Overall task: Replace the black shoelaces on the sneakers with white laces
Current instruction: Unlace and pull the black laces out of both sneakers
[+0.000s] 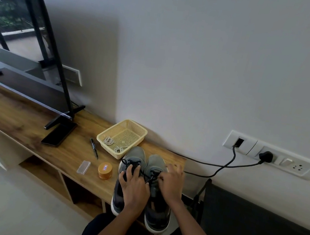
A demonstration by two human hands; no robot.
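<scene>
Your left hand [135, 187], fingers spread, steadies the sneakers [136, 154] so your right hand [171, 182], pinching a black lace [143, 173], can untie it.

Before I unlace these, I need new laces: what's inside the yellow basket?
Two coiled white laces lie in the basket, on its mesh floor near the front. A sneaker toe covers part of its rim.
</scene>
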